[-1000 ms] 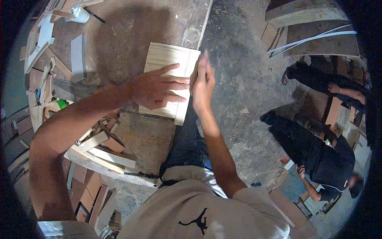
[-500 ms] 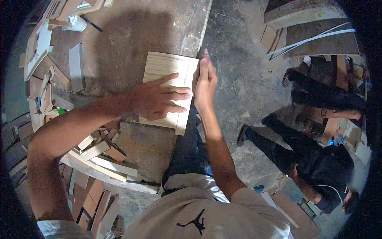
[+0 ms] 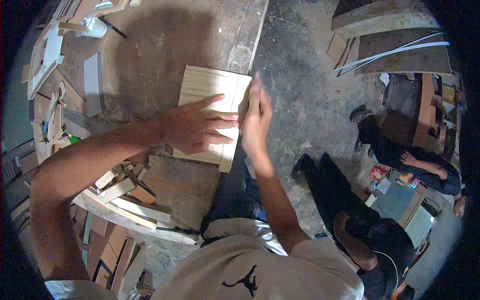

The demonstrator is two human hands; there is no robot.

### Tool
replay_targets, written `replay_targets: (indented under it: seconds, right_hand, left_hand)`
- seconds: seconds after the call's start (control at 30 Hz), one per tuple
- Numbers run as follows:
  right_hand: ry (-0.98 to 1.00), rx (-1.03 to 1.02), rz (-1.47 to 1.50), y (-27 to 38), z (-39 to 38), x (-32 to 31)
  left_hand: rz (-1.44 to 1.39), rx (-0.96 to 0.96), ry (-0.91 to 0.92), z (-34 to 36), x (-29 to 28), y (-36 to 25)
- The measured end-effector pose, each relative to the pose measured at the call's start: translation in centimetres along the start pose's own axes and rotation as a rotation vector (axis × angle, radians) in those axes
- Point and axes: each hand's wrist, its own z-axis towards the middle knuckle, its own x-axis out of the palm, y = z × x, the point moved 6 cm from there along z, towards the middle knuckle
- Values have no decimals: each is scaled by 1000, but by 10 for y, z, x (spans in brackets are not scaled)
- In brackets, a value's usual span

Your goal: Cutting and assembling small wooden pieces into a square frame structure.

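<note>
A pale wooden board (image 3: 205, 80) with streaked grain lies on the worn brown bench at its right edge, a narrow strip running along the board's right side. My left hand (image 3: 192, 127) rests flat across it, fingers spread. My right hand (image 3: 256, 122) is upright against the board's right edge, fingers together and blurred at the tips; whatever is inside them is hidden.
Wood offcuts (image 3: 120, 190) and a white bucket (image 3: 92, 27) sit on the bench (image 3: 150, 50). Right of it are concrete floor (image 3: 295, 75), panels with white strips (image 3: 390, 55), and two dark-clothed co-workers (image 3: 360, 220) (image 3: 430, 175) among boards and clutter.
The board and my hands sit lower in view than a second ago, and my right hand has slid slightly down the edge. Both co-workers have shifted downward in the picture.
</note>
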Motion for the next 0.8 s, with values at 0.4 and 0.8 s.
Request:
replay_targets:
  seconds: [0.4, 0.8]
  right_hand:
    - [3, 70, 95, 2, 8, 2]
    - [4, -52, -88, -12, -12, -4]
  left_hand:
    - [33, 8, 17, 0, 1, 2]
    - [23, 3, 22, -2, 3, 3]
